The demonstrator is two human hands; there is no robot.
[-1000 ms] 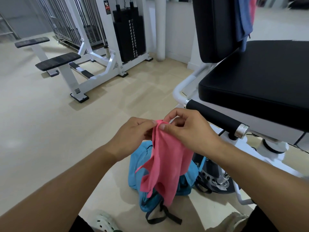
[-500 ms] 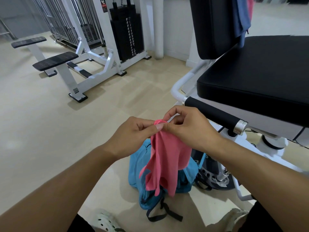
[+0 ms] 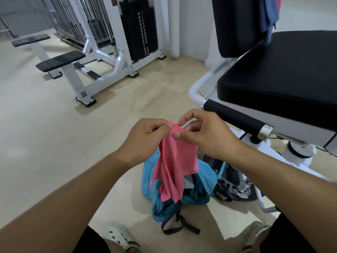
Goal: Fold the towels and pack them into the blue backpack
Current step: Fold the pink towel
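A pink towel [image 3: 174, 165] hangs bunched in front of me, above the blue backpack [image 3: 202, 183] that lies on the floor between my feet. My left hand [image 3: 145, 137] pinches the towel's top edge from the left. My right hand [image 3: 204, 134] pinches the same edge just beside it, thumb on the cloth. The two hands almost touch. The backpack's mouth is partly hidden behind the towel. A dark blue towel [image 3: 269, 15] and a bit of pink cloth [image 3: 279, 4] hang over the backrest at the top right.
A black padded seat [image 3: 282, 75] with a white frame and a black foam roller [image 3: 235, 115] stands close on the right. A white weight machine [image 3: 113, 52] with black pads is at the back left. Beige floor [image 3: 45, 134] lies to the left.
Both hands have kept their pinch on the towel's top edge and shifted along it slightly. The hanging cloth has gathered into a narrower bunch. The camera view has tilted a little.
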